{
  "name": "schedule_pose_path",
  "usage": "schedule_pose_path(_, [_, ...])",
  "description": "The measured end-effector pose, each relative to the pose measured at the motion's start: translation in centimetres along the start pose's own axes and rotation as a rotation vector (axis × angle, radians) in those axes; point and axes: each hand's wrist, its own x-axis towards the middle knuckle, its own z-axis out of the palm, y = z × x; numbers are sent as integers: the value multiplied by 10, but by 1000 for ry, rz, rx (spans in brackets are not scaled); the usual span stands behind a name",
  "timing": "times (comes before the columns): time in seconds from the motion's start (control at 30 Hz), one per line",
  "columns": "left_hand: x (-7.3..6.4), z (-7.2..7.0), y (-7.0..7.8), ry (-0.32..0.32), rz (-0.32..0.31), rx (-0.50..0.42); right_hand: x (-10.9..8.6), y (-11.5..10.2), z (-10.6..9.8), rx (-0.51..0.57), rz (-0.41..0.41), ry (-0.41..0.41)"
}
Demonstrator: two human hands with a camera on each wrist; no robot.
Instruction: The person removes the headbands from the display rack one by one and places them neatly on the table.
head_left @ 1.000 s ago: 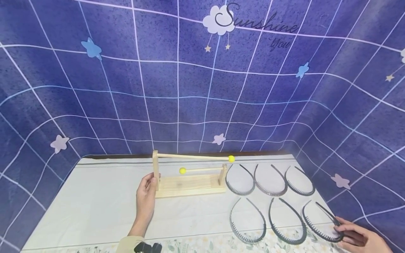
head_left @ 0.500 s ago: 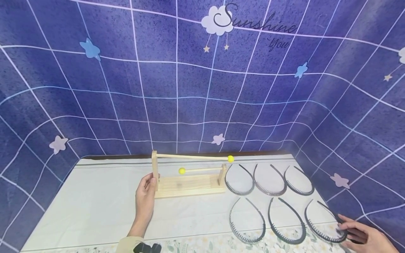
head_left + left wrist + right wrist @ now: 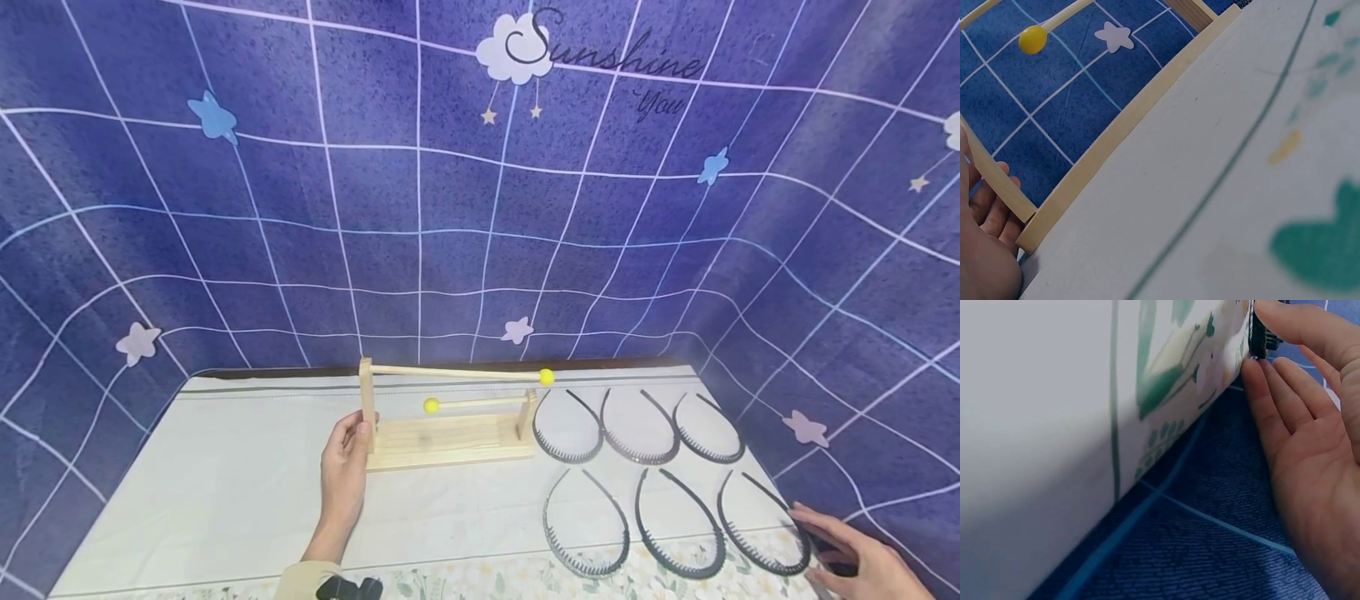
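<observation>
My left hand (image 3: pixel 345 467) grips the left upright of a wooden stand (image 3: pixel 450 458), with thumb in front and fingers behind it. The left wrist view shows the fingers (image 3: pixel 999 215) curled beside that upright. Two wooden rods run from the stand's posts, each tipped by a yellow ball (image 3: pixel 547 377). At the right, my right hand (image 3: pixel 862 550) is beside a black toothed headband (image 3: pixel 765 554) lying flat. Its index finger and thumb reach the headband's outer side. In the right wrist view the thumb lies against the dark toothed band (image 3: pixel 1260 334), with the other fingers fairly straight.
Several more headbands lie in two rows right of the stand, including a grey one (image 3: pixel 585 567) in front and a black one (image 3: pixel 682 567) beside it. A white cloth (image 3: pixel 247 475) with a floral front border covers the table. A blue curtain (image 3: pixel 450 250) surrounds the back and sides.
The front-right headband shifted slightly right, then back left to its present place. My right hand's fingers have spread somewhat beside it. My left hand and the stand have stayed still.
</observation>
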Motion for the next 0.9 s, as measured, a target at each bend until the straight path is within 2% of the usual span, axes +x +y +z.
schedule_pose_path(0.1, [-1, 1, -1, -2, -9, 13, -1, -3, 4, -28, -33, 53])
schedule_pose_path(0.17, [-2, 1, -1, 2, -13, 12, -1, -8, 5, -70, -27, 88])
schedule_pose_path(0.37, [-2, 4, 0, 5, -3, -8, 2, -32, 6, -252, 142, 114])
schedule_pose_path(0.47, [0, 2, -1, 2, 3, -11, 12, -48, 8, -310, 176, 123])
schedule_pose_path(0.53, [1, 0, -2, 4, 5, -6, 22, -60, 11, -334, 149, 155])
schedule_pose_path(0.7, [1, -5, -2, -6, -3, -2, 50, -99, 23, -319, 18, 220])
schedule_pose_path(0.9, [1, -8, 6, -3, 8, 30, 87, -146, 43, -238, -83, 182])
